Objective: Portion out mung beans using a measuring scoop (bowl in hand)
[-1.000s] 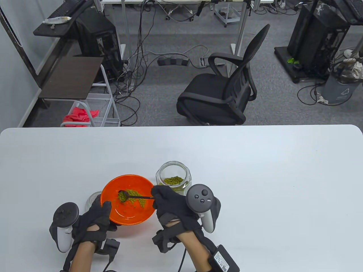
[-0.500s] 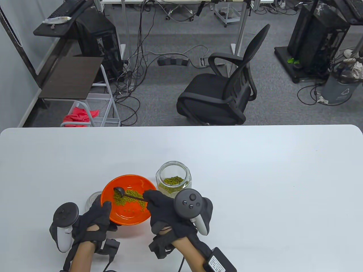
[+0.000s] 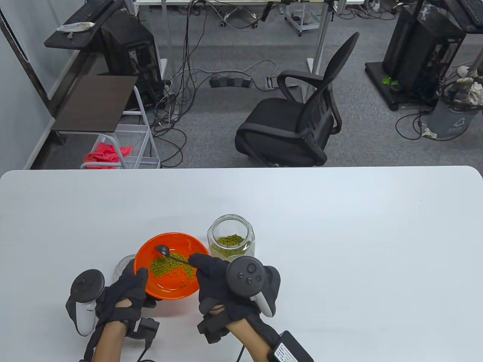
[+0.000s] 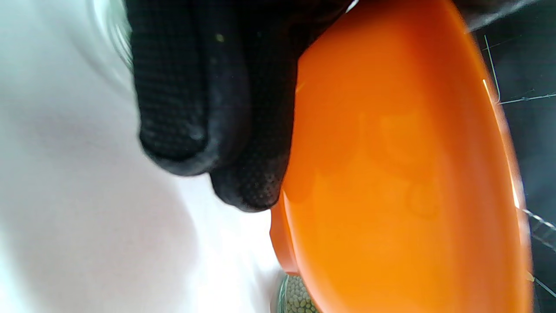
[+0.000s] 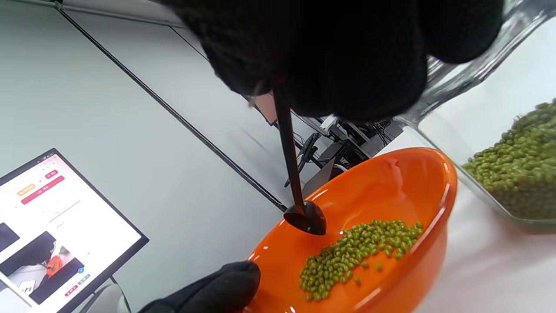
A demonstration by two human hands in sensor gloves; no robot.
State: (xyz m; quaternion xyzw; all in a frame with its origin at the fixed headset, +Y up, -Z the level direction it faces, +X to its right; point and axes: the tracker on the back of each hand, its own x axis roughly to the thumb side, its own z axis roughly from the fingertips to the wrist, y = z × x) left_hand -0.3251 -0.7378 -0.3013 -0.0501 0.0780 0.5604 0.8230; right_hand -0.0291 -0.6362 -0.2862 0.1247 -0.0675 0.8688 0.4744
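An orange bowl (image 3: 192, 288) is held tilted above the table, with mung beans (image 3: 171, 266) lying inside it. My left hand (image 3: 126, 290) grips its near-left rim, thumb over the edge and fingers (image 4: 208, 130) under the bowl's outside (image 4: 399, 174). My right hand (image 3: 211, 273) pinches the handle of a black measuring scoop (image 3: 163, 249). The scoop's head (image 5: 306, 217) is turned over above the bowl (image 5: 417, 174), empty, with the beans (image 5: 356, 256) below it. A glass jar (image 3: 231, 239) of mung beans stands just right of the bowl.
A clear glass lid (image 3: 122, 264) lies on the white table (image 3: 339, 245) behind my left hand. The jar's wall (image 5: 512, 174) is close beside the bowl in the right wrist view. A laptop screen (image 5: 56, 234) stands to the left. An office chair (image 3: 298, 124) is beyond the far edge.
The scoop, full of beans a second ago, has tipped over and emptied into the bowl. My right hand rolled and shifted left. The left hand and bowl stayed put.
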